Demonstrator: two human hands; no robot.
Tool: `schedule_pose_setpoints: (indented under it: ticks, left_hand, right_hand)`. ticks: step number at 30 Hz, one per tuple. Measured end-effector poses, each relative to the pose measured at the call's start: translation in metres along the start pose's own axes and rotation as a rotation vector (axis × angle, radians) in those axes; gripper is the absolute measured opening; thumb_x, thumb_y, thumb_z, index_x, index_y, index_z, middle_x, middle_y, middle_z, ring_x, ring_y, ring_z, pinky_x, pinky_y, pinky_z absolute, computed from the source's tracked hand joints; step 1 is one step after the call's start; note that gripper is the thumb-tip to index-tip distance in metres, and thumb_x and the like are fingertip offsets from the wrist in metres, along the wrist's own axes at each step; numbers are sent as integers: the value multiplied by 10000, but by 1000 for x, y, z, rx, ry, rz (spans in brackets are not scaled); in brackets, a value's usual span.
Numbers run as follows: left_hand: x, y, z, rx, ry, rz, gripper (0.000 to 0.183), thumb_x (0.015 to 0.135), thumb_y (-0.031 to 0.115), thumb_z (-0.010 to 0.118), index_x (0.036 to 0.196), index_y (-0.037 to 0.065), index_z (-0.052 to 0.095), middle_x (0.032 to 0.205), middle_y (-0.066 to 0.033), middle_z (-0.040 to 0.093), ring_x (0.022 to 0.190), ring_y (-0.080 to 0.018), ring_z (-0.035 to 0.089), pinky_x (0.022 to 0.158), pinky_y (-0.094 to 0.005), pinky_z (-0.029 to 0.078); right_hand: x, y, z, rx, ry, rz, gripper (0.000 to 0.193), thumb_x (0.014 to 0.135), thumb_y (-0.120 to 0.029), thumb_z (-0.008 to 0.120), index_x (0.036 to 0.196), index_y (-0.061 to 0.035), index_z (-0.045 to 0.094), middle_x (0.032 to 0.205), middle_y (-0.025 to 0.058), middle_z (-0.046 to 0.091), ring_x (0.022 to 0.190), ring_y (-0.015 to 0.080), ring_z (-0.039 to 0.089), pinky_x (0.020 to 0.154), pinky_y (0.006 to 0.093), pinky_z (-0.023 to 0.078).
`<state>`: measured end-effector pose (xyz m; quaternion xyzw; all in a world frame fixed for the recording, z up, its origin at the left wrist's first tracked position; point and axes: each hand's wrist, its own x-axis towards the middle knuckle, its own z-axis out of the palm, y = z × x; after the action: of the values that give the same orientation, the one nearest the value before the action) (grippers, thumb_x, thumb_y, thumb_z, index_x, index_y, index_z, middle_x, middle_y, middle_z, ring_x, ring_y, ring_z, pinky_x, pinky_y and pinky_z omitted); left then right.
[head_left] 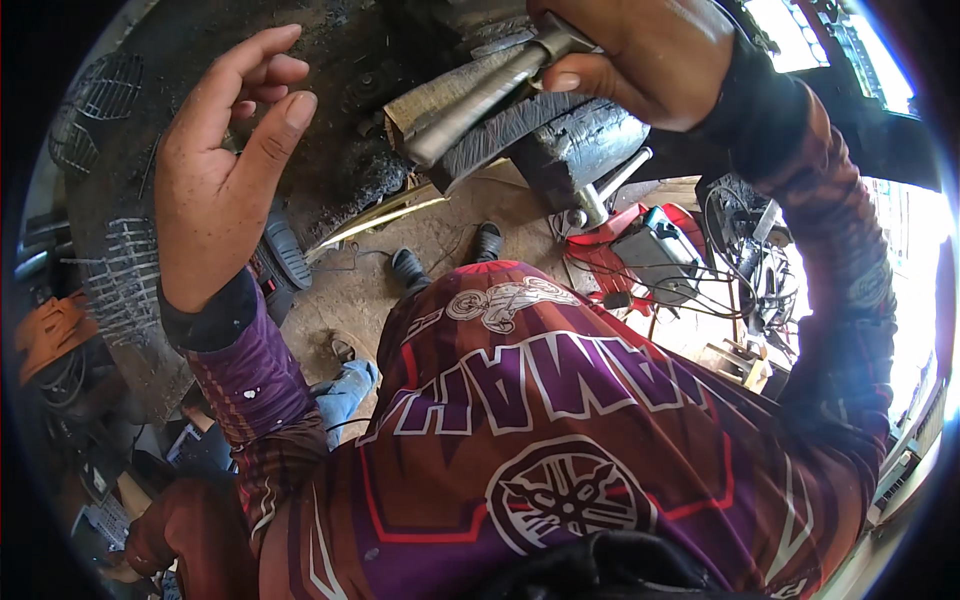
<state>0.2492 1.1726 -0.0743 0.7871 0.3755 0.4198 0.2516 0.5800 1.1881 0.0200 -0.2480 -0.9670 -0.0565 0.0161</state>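
My right hand is at the top, fingers closed around a grey metal rod with a short crosspiece at its gripped end. The rod slants down to the left, its rounded end above a worn, squared block. Beside the block, below my right hand, stands a dark bench vise with a metal turning handle. Over the dark bench top at the left, my left hand is raised with nothing in it. Its thumb stands apart from the loosely curled fingers.
Welded metal rods form a grid at the bench's left edge. An orange object lies farther left. Right of my body are a grey box-shaped device, red material and tangled cables. A blue-jeans leg shows lower left.
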Motion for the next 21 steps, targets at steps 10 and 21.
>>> schedule_pose_setpoints:
  ticks: [10,21]
  left_hand:
    - [11,16,1,-35,-63,100,463,1018,298,659,1405,53,589,1239,-74,674,1066,-129,604,947,-272,449]
    - [25,47,17,-31,-175,-14,288,1030,247,640,1215,44,726,885,-27,676,826,-83,594,754,-239,467]
  right_hand:
    - [38,-39,-57,212,-454,594,516,1068,-499,447,1015,-23,638,696,150,647,671,338,682,655,481,544]
    - [-11,-5,-44,422,-373,513,456,1012,-376,617,1337,-56,633,910,166,738,846,312,732,780,449,538]
